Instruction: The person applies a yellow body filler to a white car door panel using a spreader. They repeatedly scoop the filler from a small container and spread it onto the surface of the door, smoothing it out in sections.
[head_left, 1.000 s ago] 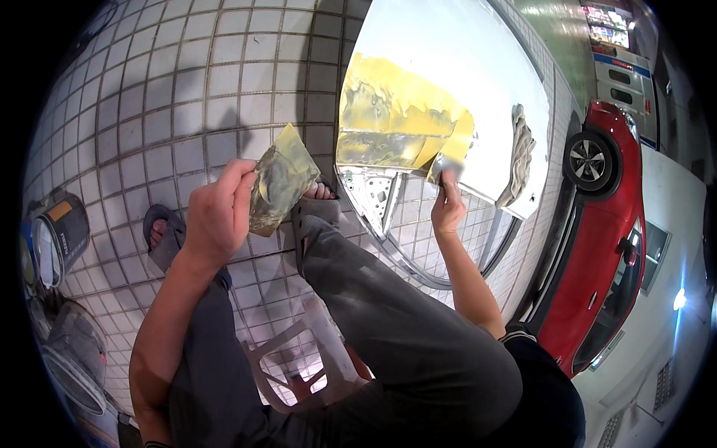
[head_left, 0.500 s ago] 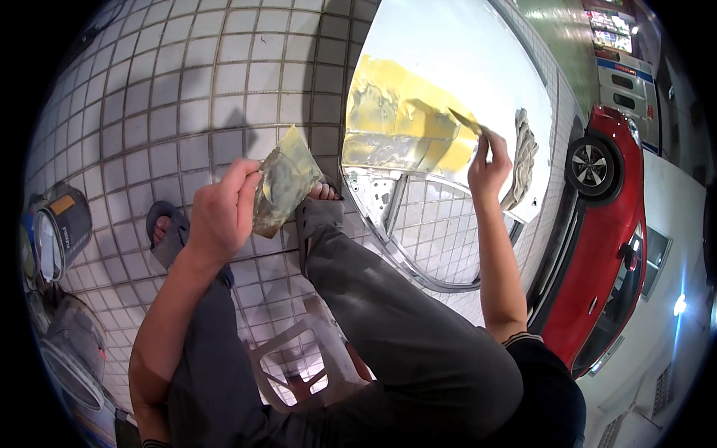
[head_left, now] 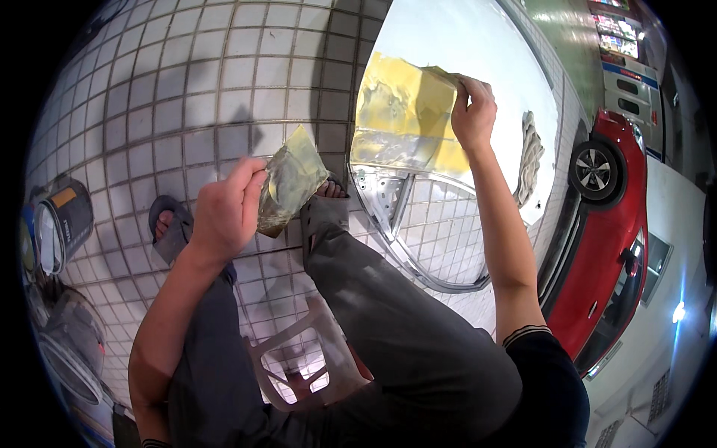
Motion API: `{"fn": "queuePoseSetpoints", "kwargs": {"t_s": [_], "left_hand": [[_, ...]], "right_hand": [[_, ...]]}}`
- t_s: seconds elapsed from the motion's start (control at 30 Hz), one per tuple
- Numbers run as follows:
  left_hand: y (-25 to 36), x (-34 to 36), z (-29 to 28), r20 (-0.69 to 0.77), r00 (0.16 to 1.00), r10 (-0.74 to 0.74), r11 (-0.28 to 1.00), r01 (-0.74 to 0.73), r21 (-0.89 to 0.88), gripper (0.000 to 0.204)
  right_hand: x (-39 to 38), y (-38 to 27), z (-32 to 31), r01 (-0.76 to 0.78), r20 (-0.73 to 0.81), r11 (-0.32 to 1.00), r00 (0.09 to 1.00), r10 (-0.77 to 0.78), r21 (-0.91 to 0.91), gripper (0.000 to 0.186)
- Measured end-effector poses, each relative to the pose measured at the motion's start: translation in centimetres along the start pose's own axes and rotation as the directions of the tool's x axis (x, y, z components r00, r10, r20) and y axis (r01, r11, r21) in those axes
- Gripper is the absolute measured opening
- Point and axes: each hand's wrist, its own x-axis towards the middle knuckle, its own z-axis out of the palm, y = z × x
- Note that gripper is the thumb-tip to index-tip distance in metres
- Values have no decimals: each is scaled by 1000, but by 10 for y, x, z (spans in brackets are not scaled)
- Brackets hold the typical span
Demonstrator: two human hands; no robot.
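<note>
A white car door panel (head_left: 455,33) lies in front of me, with a broad patch of yellow and grey putty (head_left: 407,112) across it. Over the patch's upper right edge, my right hand (head_left: 475,118) pinches a thin putty spreader (head_left: 442,73), seen nearly edge-on; whether its blade touches the panel I cannot tell. My left hand (head_left: 228,213) grips one edge of a flat putty board (head_left: 297,175), tilted above the floor. Grey and yellow smears cover the board's face.
A crumpled rag (head_left: 531,158) rests on the door's right side. Beyond it stands a red car (head_left: 597,254). A dark tin (head_left: 71,213) and other tubs are at left on the tiled floor (head_left: 179,97). A plastic stool (head_left: 332,351) is beneath me.
My right hand and the spreader have moved up and slightly left over the putty patch. The left hand keeps hold of the board almost unmoved. The whole view has shifted slightly.
</note>
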Motion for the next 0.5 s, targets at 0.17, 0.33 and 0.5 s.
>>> {"fn": "queuePoseSetpoints", "kwargs": {"t_s": [0.17,0.33,0.5], "left_hand": [[-1,0,-2,11,999,-50,999,50,-10,10],[-1,0,0,31,999,-35,999,36,-8,10],[-1,1,1,29,999,-41,999,41,1,10]], "right_hand": [[-7,1,2,57,53,996,997,-60,62,17],[-12,-2,3,66,90,996,993,-72,66,22],[-28,-8,7,26,89,997,996,-33,70,27]]}}
